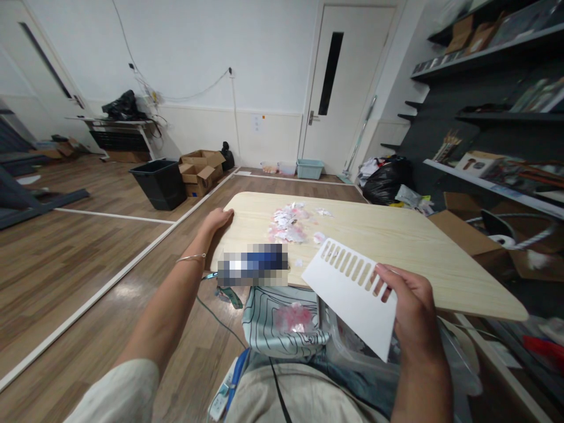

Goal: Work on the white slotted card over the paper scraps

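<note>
The right hand (412, 305) pinches a white slotted card (352, 296) at its right edge, just over the near edge of the wooden table (396, 235), while the left hand (217, 220) rests fingers-together on the table's far left corner, left of the paper scraps (291, 224).

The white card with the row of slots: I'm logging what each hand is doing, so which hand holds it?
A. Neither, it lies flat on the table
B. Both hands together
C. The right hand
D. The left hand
C: the right hand pinches the white slotted card at its edge above the lap, while the left hand rests on the far corner of the wooden table.
</note>
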A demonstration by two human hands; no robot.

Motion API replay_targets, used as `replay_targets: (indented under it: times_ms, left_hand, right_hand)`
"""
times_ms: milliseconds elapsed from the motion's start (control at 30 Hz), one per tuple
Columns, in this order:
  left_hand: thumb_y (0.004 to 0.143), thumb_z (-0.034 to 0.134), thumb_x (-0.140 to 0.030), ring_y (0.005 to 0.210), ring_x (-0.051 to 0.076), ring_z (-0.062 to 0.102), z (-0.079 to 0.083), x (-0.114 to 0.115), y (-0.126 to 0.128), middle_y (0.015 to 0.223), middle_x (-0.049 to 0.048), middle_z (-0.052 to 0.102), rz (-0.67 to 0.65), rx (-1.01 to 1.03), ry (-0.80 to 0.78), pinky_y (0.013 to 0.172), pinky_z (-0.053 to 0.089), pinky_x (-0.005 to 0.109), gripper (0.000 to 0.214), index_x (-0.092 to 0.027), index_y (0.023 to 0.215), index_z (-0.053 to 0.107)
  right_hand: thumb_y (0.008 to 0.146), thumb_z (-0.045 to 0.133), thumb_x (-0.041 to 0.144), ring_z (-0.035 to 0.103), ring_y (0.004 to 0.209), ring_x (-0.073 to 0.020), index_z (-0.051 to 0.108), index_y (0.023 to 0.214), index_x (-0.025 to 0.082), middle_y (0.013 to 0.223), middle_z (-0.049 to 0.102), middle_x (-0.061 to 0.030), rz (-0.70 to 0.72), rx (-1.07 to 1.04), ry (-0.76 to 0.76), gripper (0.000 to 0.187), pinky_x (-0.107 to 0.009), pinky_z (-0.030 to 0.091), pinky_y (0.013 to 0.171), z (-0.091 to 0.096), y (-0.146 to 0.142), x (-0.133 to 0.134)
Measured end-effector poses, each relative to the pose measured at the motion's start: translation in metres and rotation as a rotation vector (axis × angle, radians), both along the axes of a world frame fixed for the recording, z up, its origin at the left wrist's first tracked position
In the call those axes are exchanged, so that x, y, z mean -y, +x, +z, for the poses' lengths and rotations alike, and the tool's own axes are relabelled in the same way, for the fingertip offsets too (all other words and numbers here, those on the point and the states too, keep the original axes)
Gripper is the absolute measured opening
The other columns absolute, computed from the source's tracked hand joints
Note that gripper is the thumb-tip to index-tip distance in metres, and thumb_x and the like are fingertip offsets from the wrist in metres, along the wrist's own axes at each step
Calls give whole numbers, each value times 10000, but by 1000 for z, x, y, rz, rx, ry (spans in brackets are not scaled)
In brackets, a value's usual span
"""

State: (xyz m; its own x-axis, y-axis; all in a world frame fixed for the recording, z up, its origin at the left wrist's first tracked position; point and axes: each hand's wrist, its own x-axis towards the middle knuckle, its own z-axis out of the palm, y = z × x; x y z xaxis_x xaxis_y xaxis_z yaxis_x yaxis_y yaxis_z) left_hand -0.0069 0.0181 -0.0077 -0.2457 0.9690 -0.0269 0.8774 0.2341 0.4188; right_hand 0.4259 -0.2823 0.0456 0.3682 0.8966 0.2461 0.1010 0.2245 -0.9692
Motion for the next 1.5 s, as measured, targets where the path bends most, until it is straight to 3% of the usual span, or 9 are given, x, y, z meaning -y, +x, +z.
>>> replay_targets:
  times_ms: [133,533,667,867,1033,1133,1267,1500]
  left_hand:
    - [1101,488,-501,1440,428,765,0,-1,0,1516,318,773,9,-17,21,1153,615,392,709,26,1458,800]
    - [1126,456,-498,1458,426,754,1,0,2,1547,321,754,-9,-33,2,1169,605,389,723,38,1483,785]
    - [1135,443,-503,1497,431,726,4,3,2,1582,325,731,-14,-33,-14,1204,583,392,753,61,1526,752]
    - [1131,457,-488,1443,405,765,6,7,2,1577,307,744,-18,-1,-13,1141,614,362,722,40,1525,753]
    - [1122,460,-504,1449,399,762,1,3,1,1544,313,762,-6,-41,9,1127,615,343,711,26,1467,786]
    - [1121,460,-513,1462,408,753,-2,1,0,1550,318,755,-11,-37,9,1146,607,355,722,29,1471,784]
    - [1107,488,-496,1434,408,772,-1,2,0,1525,302,776,15,-12,20,1163,608,379,699,8,1487,786]
    - [1117,475,-509,1464,432,749,1,2,2,1550,325,752,3,-15,10,1174,602,392,720,36,1473,782]
  right_hand:
    - [900,886,600,467,497,-160,590,641,230,583,513,8,-10,-82,-43,540,-293,339,473,3,2,5]
    - [893,878,641,462,536,-155,583,612,225,591,516,3,-39,17,-4,583,-290,333,498,-4,5,-7]
    - [904,868,588,464,535,-159,546,602,237,579,489,10,-17,19,-13,565,-297,339,501,3,0,1]
    - [901,871,580,378,474,-129,546,601,235,553,429,29,-88,-43,-24,561,-298,241,461,13,1,15]
    - [876,871,559,410,493,-148,542,580,240,556,450,13,-29,-6,-28,546,-303,291,467,14,0,12]
    - [882,858,517,391,491,-137,588,591,228,552,441,20,-82,-25,-9,492,-298,288,478,15,-4,12]
    - [865,876,596,431,472,-149,619,629,228,565,496,11,-99,-82,-24,508,-296,307,457,9,-1,8]
    - [945,855,654,486,493,-173,586,642,237,566,531,-1,-77,50,32,581,-300,372,458,-4,6,-2]
